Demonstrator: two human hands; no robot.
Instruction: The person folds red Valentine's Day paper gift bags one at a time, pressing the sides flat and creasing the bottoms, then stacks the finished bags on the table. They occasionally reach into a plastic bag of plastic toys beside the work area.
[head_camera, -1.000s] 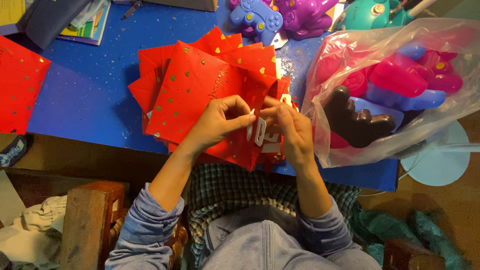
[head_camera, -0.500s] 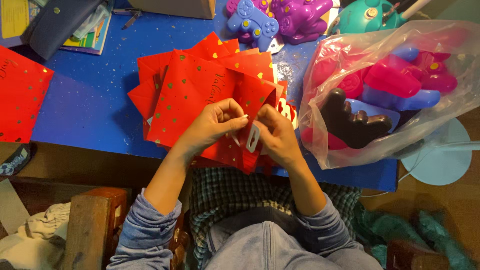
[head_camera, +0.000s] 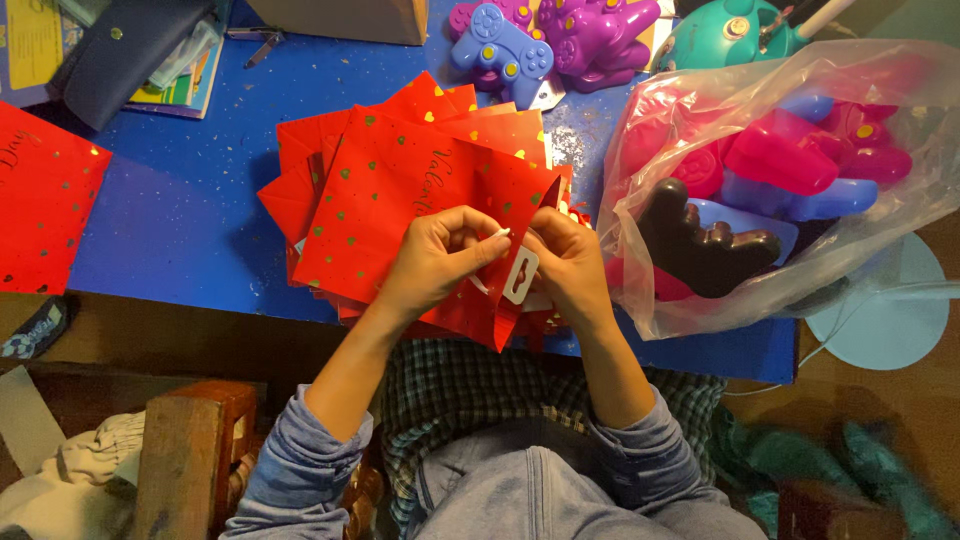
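Left hand (head_camera: 432, 262) and right hand (head_camera: 570, 270) both pinching the light, creasable red paper bag (head_camera: 400, 205) beside its white hang tab (head_camera: 520, 276); best gripped at edges.

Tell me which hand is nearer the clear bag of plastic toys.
Right. The right hand works at the red gift bag just beside the clear bag of plastic toys; the left hand is farther off, across the white tag.

Clear plastic bag (head_camera: 850, 80) of toy controllers, blue table (head_camera: 180, 220), teal toy (head_camera: 725, 35).
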